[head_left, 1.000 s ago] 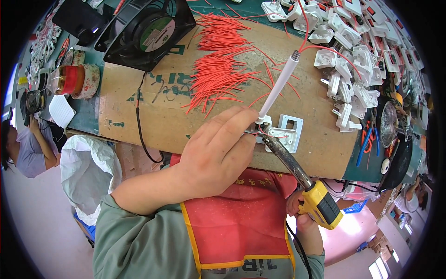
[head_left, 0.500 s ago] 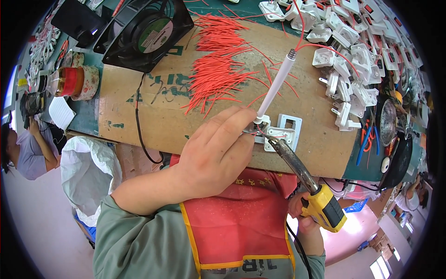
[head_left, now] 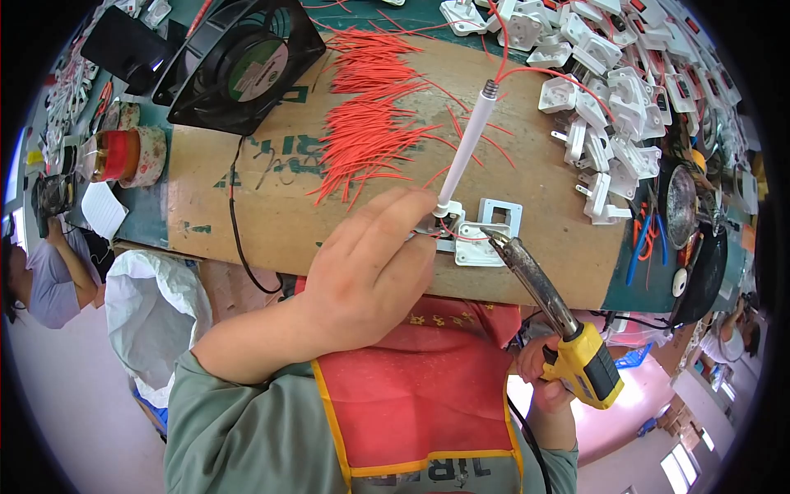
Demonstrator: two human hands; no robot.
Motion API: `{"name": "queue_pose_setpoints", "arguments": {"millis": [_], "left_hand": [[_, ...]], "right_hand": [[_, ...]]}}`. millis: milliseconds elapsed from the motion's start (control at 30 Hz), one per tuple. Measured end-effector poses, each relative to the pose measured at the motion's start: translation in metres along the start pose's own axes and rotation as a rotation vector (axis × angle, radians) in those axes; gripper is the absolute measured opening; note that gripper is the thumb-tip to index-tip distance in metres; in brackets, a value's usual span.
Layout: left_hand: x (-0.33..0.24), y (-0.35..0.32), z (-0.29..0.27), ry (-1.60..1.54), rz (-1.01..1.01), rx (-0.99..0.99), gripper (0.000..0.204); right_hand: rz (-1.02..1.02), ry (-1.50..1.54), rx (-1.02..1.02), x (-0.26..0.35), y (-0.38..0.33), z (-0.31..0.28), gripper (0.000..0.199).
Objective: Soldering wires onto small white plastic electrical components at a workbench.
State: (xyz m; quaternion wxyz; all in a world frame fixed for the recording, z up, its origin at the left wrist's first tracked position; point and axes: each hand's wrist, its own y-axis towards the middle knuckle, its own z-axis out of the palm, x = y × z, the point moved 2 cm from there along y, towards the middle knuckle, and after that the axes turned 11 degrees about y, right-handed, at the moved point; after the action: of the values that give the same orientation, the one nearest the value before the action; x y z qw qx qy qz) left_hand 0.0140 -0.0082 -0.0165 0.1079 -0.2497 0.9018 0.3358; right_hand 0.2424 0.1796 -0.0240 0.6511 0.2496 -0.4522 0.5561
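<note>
My left hand (head_left: 366, 263) reaches over the front of the board, fingers closed on a small white plastic housing (head_left: 451, 212). From the housing a white tube (head_left: 467, 148) leans up and to the right, red wires coming out of its threaded metal end. A thin red wire also runs from the housing across an open white plastic shell (head_left: 480, 251) beside it. My right hand (head_left: 543, 375) is wrapped round the handle of a yellow and black soldering gun (head_left: 586, 366). Its dark tip hovers at the shell's upper edge; whether it touches is unclear.
Cut red wires (head_left: 370, 123) lie in bundles on the cardboard (head_left: 543, 247). A black fan (head_left: 247, 70) stands at the back left, near a jar (head_left: 111, 155). White plug housings (head_left: 625, 107) pile up at the right, above blue-handled pliers (head_left: 642, 247). A white sack (head_left: 156, 305) hangs at the left.
The soldering gun's tip has moved right, away from the wire beside my left fingers. My left hand keeps its hold on the housing. The whole view has shifted slightly.
</note>
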Motion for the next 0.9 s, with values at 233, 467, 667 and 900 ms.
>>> {"name": "queue_pose_setpoints", "arguments": {"millis": [233, 467, 667, 900], "left_hand": [[-0.001, 0.001, -0.001, 0.016, 0.005, -0.011, 0.019], [0.000, 0.000, 0.000, 0.006, 0.004, -0.008, 0.018], [0.000, 0.000, -0.001, 0.005, 0.004, -0.008, 0.018], [-0.001, 0.002, -0.001, 0.004, 0.007, 0.011, 0.018]], "right_hand": [[0.020, 0.005, -0.061, 0.000, -0.002, 0.000, 0.071], [-0.024, 0.179, -0.064, 0.001, 0.001, -0.005, 0.069], [-0.026, 0.248, -0.037, 0.004, 0.002, -0.008, 0.073], [-0.134, 0.083, -0.074, 0.011, 0.014, 0.008, 0.075]]}}
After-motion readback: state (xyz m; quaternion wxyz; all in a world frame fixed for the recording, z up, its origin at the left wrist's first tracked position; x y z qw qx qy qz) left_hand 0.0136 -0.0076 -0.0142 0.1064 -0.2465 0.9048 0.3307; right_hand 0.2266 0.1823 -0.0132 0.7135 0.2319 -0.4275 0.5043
